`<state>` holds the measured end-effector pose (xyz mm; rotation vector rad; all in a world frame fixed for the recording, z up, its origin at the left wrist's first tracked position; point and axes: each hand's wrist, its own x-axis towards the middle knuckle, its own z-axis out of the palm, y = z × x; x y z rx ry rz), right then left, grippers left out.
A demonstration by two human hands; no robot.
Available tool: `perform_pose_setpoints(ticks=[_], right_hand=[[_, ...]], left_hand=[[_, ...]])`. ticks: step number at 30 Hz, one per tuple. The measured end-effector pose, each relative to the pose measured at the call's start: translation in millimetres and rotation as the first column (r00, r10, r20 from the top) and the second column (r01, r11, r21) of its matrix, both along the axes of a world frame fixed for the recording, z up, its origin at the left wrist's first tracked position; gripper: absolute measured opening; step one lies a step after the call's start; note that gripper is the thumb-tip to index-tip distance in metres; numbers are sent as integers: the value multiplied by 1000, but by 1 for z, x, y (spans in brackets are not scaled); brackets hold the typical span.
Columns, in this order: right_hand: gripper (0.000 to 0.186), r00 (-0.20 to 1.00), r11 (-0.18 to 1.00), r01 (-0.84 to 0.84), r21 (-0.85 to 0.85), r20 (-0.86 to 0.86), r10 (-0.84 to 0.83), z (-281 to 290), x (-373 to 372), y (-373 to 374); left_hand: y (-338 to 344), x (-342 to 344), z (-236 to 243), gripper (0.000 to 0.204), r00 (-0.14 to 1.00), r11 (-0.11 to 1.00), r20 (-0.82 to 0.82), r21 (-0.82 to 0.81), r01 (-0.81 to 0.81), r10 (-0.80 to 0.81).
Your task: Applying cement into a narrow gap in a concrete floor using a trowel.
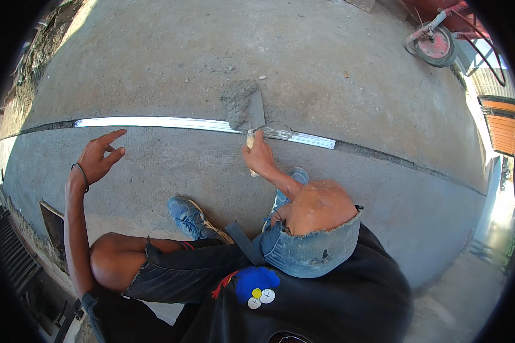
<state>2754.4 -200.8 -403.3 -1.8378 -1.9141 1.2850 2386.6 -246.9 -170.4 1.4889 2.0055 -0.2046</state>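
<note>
My right hand (260,154) is wrapped round the pale handle of a trowel (257,110), low over the middle of a long metal strip (160,122). Wet grey mortar (240,97) lies against the left side of the trowel's blade and over part of the strip. Whether that mortar rests on the blade or on the ground, I cannot tell. Off to the left, my left hand (100,157) hangs above the concrete with nothing in it, its fingers apart and a dark band at the wrist. The strip runs along a groove between two concrete surfaces.
A red wheelbarrow (435,46) stands at the far right. Small stones and crumbs dot the far concrete (154,63). The narrow groove (395,159) goes on past the strip's right end. Below it are my blue shoes (187,217) and bent knees. A dark grate (11,251) shows at the left.
</note>
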Motion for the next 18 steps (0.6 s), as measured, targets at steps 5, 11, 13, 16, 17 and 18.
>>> perform_pose_setpoints(ticks=[5,11,13,16,17,18], right_hand=[[44,979,976,-200,88,-14,202,17,-14,35],[45,880,872,-362,330,430,202,37,57,57],[49,893,862,-308,403,434,116,42,88,62],[46,925,861,-309,404,339,173,56,129,76],[43,927,843,-354,404,270,260,63,141,83],[43,925,844,-354,403,281,254,68,152,92]], left_hand=[[-8,-7,0,46,1000,999,2,32,4,-4],[-10,-13,-3,47,1000,1000,-20,24,-7,7],[-8,-14,-5,47,999,1000,-33,8,-5,5],[-6,-15,-8,47,1000,1000,3,9,-2,2],[-5,-15,-9,47,1000,1000,3,10,10,-10],[-4,-15,-10,47,1000,1000,-1,8,20,-20]])
